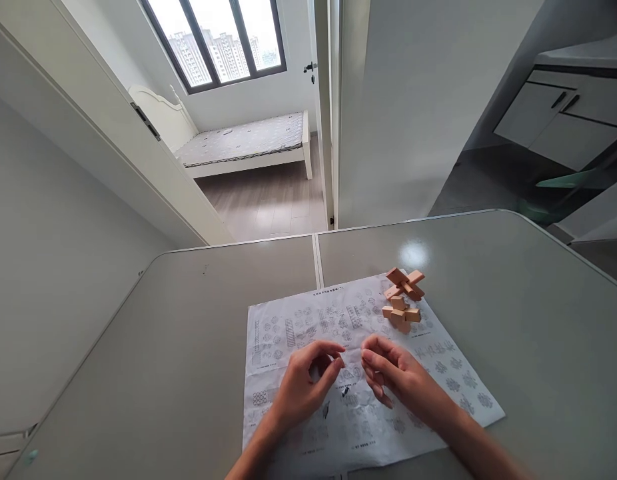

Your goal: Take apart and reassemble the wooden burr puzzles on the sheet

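- Left hand (299, 385): over the sheet, fingers curled, a gap between thumb and fingertips; nothing seen in its grasp.
- Right hand (402, 377): just beside the left, not touching it; thumb and forefinger drawn together, other fingers bent. Whether anything is pinched there cannot be told.
- Sheet (283, 320): white, creased, printed with rows of small diagrams; lies beneath both hands, askew on the table.
- Far cross (405, 284): wooden bars, interlocked, at the sheet's far right corner.
- Near cross (400, 313): a second, more compact wooden assembly, just nearer the person, above the right hand in the view.
- Table (188, 360): grey, pale-edged, divided by a light strip (317, 260).
- Background: bed (248, 141) below a window (218, 47), seen through a doorway; cabinet (563, 120) at right.
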The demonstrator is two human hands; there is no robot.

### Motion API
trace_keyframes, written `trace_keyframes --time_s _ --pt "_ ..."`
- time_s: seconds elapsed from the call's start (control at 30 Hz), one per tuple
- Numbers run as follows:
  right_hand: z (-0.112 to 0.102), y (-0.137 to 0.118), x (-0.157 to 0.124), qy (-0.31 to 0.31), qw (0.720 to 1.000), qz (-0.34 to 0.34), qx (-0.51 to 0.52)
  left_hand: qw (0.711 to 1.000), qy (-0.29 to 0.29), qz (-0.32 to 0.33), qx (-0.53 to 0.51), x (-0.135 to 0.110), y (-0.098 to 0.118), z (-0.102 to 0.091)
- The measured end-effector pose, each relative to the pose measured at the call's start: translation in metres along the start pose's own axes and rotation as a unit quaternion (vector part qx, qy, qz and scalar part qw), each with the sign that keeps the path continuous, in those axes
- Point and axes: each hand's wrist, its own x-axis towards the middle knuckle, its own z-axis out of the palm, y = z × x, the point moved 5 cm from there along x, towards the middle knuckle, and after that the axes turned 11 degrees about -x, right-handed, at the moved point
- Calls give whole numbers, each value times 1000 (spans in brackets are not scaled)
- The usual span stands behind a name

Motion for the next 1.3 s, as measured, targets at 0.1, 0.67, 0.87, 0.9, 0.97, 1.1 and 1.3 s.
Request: trace_keyframes --time_s 0.1,0.67,0.87,0.9,0.97,1.1,1.3 --pt "1 -1 0 1 1000 3 -8 1000 2 2 5 0 1 0" --pt "1 -2 0 -5 1000 -1 -1 1000 -3 8 11 1 1 1" --pt "1 -2 -1 -3 1000 3 -1 1000 -2 6 10 1 4 1" --pt "1 -2 -1 -2 1000 4 -2 1000 -2 7 10 1 4 2" --pt "1 -2 -1 -1 1000 4 -4 1000 -1 8 12 1 5 2" --pt "2 -3 0 4 1000 5 -3 1000 2 8 17 1 5 1" --pt "2 -4 -1 4 1000 6 -2 1000 2 6 18 1 5 2"
